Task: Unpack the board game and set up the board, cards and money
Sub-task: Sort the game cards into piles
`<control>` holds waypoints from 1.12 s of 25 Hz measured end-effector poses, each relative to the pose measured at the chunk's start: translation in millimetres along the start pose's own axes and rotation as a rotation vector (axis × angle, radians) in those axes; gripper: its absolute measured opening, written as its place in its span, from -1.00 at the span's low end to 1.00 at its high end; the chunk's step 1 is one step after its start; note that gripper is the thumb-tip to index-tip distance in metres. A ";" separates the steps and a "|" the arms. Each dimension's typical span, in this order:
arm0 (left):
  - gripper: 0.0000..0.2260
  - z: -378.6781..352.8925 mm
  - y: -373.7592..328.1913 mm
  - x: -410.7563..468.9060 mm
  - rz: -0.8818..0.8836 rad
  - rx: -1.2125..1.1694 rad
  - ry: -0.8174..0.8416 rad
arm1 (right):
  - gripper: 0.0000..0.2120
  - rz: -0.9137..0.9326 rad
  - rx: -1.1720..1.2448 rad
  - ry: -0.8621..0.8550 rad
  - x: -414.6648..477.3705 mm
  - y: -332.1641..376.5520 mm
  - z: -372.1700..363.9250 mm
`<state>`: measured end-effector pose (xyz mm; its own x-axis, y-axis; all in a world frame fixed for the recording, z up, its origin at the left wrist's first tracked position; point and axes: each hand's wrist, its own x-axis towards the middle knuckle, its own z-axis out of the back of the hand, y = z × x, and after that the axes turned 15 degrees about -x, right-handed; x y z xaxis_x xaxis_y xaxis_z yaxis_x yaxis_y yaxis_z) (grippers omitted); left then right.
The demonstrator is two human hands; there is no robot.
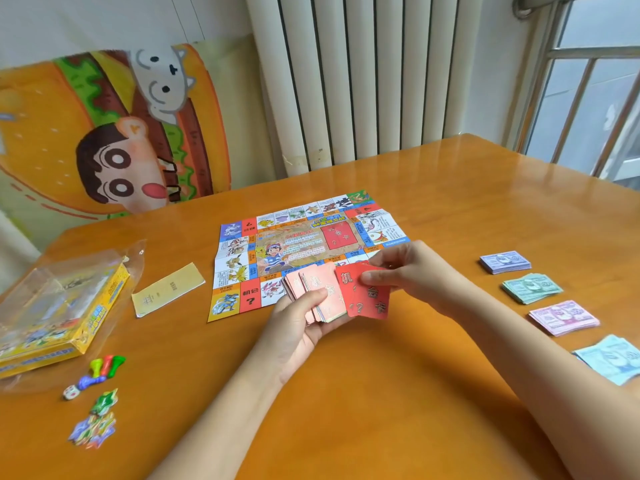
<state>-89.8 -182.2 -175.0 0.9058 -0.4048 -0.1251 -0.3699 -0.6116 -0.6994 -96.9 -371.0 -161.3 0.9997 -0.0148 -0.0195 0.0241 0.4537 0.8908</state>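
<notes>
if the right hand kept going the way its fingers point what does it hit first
Most likely the card stack gripped in the left hand. The right hand, pinching a red card, points left toward it. Depth is unclear, so it might pass just above.

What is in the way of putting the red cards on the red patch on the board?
Nothing visible. The red rectangle on the colourful paper game board is bare, and only flat board lies between it and the red question-mark cards.
</notes>
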 end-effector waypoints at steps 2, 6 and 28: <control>-0.79 -0.2 0.5 -0.3 -0.043 0.067 -0.002 | -0.93 0.006 -0.007 0.005 -1.9 -1.4 3.3; -0.78 3.2 1.4 -1.2 -0.114 0.174 -0.032 | -0.90 0.033 -0.004 0.034 -0.8 -3.9 -0.3; -0.78 11.2 -2.5 2.5 0.011 -0.096 -0.044 | -0.91 -0.010 -0.807 -0.126 -4.8 -5.7 -8.3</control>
<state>-84.3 -174.1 -181.5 0.9092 -0.3824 -0.1647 -0.3957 -0.6705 -0.6276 -101.8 -366.1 -170.1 0.9926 -0.1005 0.0679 0.0768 0.9542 0.2890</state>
